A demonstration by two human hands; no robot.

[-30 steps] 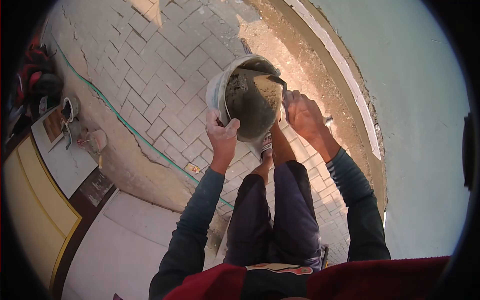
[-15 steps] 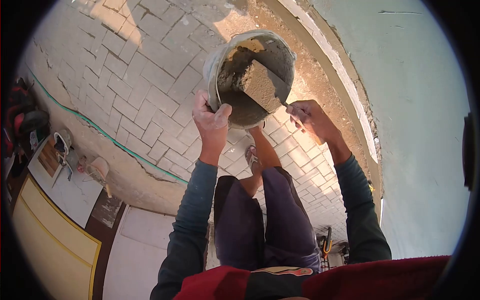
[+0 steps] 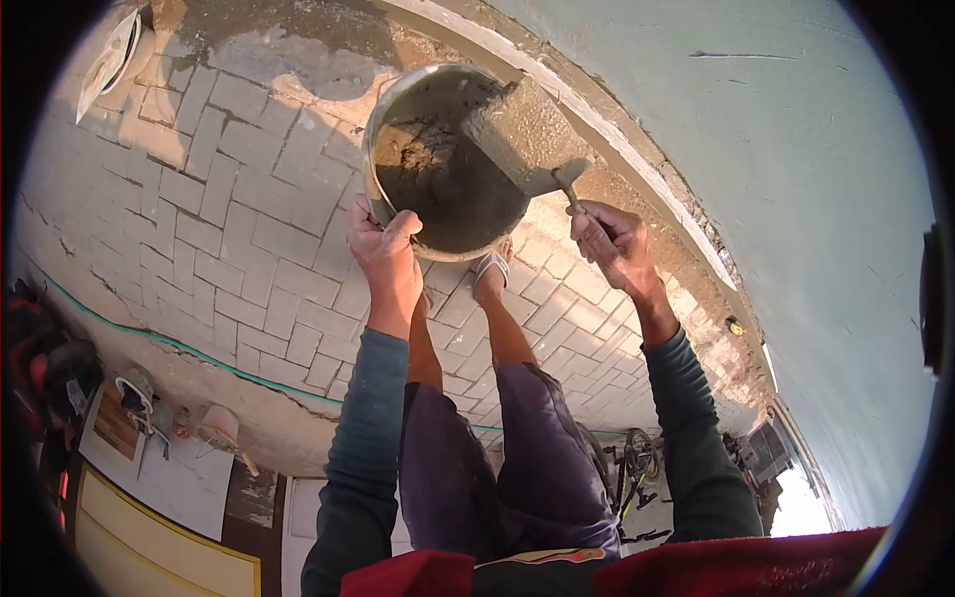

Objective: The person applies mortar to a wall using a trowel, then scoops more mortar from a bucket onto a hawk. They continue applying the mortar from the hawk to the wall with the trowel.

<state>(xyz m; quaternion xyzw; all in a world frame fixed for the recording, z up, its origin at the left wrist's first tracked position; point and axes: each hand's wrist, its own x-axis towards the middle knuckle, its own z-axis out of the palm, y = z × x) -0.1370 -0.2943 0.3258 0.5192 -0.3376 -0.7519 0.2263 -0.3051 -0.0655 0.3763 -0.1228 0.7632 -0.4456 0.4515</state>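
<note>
My left hand (image 3: 383, 244) grips the near left rim of a bucket (image 3: 460, 251), thumb over the edge and fingers partly hidden outside. Wet grey mortar (image 3: 428, 149) lies inside, heaped toward the left. In my right hand (image 3: 615, 244) is the handle of a trowel (image 3: 562, 184), fingers wrapped round it. Its flat blade, coated with mortar (image 3: 527, 129), slants over the bucket's right rim, partly above the opening and partly outside.
A pale plastered wall (image 3: 776, 199) rises on the right, with a rough ledge at its base. Paving bricks (image 3: 239, 239) cover the ground. A green hose (image 3: 199, 356) runs along the left. A bicycle (image 3: 639, 463) stands behind my legs. Some white item (image 3: 114, 60) lies at the upper left.
The mortar-loaded trowel has risen from inside the bucket to its right rim. The bucket has shifted left in view, still held by my left hand, and my feet have changed position.
</note>
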